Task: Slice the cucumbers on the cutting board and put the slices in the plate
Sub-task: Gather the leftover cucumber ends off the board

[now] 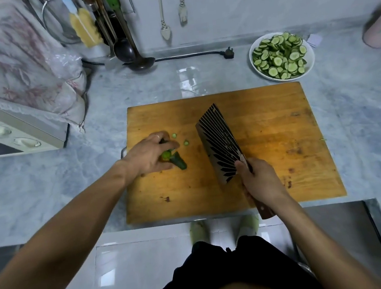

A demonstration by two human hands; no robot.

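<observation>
The cutting board (267, 135) is warm orange-brown wood with dark stains. The cleaver (219, 144) carries black and silver stripes — fanned like feathers. Green, pale-centred slices (280, 56) fill a white plate (311, 62). The counter (46, 186) is grey-blue marble; the cloth (14, 65) is pink-flowered.

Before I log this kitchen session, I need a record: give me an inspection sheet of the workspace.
Surface: grey marble counter bearing a wooden cutting board.
Job's things: cucumber piece and two small cucumber bits on the board; plate heaped with slices.
Clutter: ladle, plastic bag.
Hands: left hand grips the cucumber piece; right hand grips the cleaver.
Cables: unplugged black cord on the counter.
Surroundings: cloth-covered oven, hanging utensils.
</observation>
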